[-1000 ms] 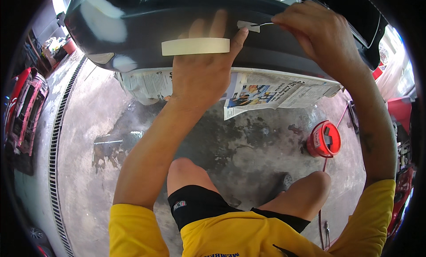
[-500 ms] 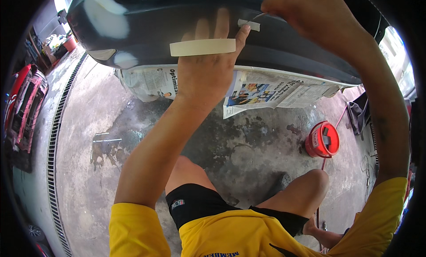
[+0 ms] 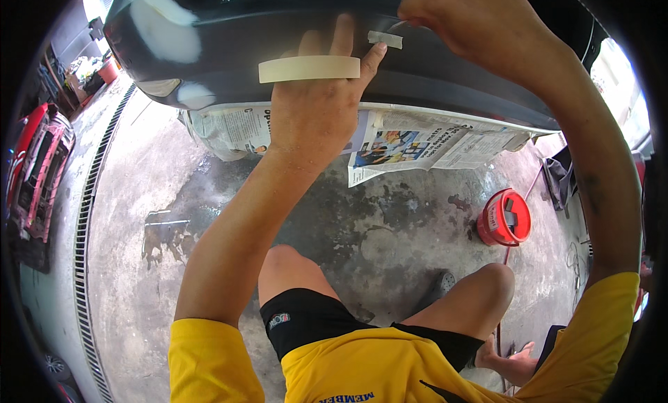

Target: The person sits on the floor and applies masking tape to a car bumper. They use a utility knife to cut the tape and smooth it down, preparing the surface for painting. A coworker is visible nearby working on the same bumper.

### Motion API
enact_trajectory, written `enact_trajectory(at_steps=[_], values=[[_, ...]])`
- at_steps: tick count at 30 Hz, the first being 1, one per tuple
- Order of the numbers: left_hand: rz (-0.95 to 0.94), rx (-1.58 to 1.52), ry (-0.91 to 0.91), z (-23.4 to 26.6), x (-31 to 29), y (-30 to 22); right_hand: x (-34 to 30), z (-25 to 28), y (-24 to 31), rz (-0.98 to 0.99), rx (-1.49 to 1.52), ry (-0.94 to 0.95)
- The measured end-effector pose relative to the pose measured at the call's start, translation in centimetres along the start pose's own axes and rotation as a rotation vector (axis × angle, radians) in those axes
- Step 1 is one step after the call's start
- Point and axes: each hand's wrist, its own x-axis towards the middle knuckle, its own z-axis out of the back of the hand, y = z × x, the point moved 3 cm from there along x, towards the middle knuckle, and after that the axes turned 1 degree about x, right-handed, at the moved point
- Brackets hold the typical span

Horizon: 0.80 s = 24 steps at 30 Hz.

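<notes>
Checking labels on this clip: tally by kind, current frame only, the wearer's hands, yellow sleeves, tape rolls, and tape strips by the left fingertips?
Hands, left hand and right hand: 2
Yellow sleeves: 2
Tape roll: 1
Tape strip: 1
Total: 6

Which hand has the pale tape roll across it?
The left hand: the tape roll lies across the back of it; none shows on the right hand.

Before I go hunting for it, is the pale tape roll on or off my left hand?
On: the tape roll crosses the back of the left hand, with fingers showing beyond it; the palm side is hidden.
</notes>
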Motion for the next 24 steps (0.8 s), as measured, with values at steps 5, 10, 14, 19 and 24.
enact_trajectory(at_steps=[5, 10, 14, 19, 24], values=[[-0.005, -0.017, -0.030, 0.00, -0.07, 0.23, 0.00, -0.14, -0.05, 0.011, 0.004, -0.014], [-0.002, -0.039, -0.023, 0.06, 0.03, 0.18, -0.03, 0.00, -0.22, 0.016, 0.002, -0.022], [-0.006, -0.023, -0.024, -0.13, 0.00, 0.32, -0.04, -0.11, -0.23, 0.025, -0.001, -0.031], [-0.012, -0.019, -0.029, -0.19, 0.01, 0.38, 0.03, -0.08, -0.32, 0.028, -0.002, -0.038], [-0.021, -0.014, -0.021, 0.07, 0.02, 0.47, 0.03, -0.15, -0.34, 0.030, -0.003, -0.045]])
